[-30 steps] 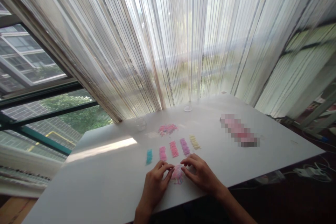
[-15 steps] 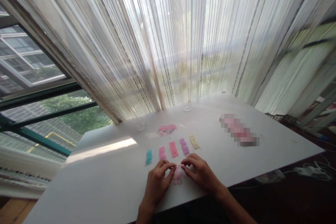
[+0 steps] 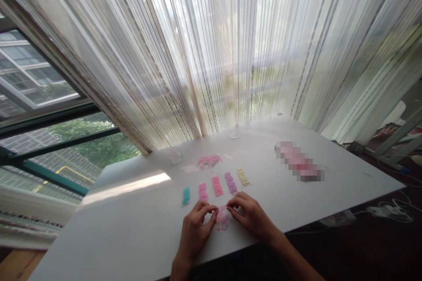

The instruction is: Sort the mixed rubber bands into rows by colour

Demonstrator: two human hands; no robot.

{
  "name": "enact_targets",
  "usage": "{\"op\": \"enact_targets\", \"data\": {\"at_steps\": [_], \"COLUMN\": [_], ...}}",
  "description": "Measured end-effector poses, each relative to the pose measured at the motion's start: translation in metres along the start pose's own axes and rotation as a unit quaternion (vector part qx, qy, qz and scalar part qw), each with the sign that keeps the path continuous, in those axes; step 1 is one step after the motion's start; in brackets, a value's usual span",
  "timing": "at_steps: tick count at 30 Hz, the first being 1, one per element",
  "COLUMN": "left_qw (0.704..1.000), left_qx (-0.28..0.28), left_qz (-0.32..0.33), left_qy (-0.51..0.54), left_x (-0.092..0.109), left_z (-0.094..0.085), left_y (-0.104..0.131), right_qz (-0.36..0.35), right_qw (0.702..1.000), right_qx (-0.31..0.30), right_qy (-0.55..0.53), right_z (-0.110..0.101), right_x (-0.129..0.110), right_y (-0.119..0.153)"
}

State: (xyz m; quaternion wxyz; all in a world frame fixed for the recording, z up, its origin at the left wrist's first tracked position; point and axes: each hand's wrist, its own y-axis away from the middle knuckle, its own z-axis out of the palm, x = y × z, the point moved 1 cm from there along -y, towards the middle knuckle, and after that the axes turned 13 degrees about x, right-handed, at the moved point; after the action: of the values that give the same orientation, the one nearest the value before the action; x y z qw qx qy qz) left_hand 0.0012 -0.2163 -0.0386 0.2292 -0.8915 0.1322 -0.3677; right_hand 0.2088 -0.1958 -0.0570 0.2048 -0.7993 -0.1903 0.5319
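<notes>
My left hand and my right hand face each other near the table's front edge, thumbs and forefingers pinched. A thin pale pink strand spans the short gap between the fingertips; its exact kind is too small to tell. Just below it lies a loose pile of small pink and pale bits, partly covered by my fingers. Beyond the hands, small pieces are sorted by colour into short columns: teal, pink, coral, purple and yellow.
A mixed, mostly pink heap lies farther back on the white table. Two clear round containers or lids sit near the back edge. A blurred-out pink object lies to the right. Striped curtains hang behind.
My fingertips have drawn slightly farther apart, the left hand shifting a little to the left, with the pink strand still between them. The view has shifted slightly.
</notes>
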Motion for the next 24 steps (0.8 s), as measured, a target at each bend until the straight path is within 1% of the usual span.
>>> {"op": "enact_targets", "data": {"at_steps": [3,7,10,24], "left_qw": [1.0,0.996,0.994,0.991], "left_qx": [0.016,0.053,0.058,0.042], "left_qz": [-0.023,-0.055,-0.069,-0.082], "left_qy": [-0.011,-0.053,-0.069,-0.101], "left_x": [-0.014,-0.035,-0.043,-0.045], "left_z": [-0.008,-0.023,-0.027,-0.025], "left_y": [-0.001,-0.005,-0.007,-0.009], "right_qz": [0.0,0.004,0.003,0.01], "right_qw": [1.0,1.0,1.0,1.0], "right_qx": [-0.001,-0.006,-0.008,-0.015], "right_qy": [0.001,-0.003,-0.004,-0.002], "right_z": [-0.001,-0.001,-0.001,-0.001], "right_x": [-0.001,-0.001,-0.001,-0.001], "right_y": [0.0,-0.001,-0.001,-0.001]}}
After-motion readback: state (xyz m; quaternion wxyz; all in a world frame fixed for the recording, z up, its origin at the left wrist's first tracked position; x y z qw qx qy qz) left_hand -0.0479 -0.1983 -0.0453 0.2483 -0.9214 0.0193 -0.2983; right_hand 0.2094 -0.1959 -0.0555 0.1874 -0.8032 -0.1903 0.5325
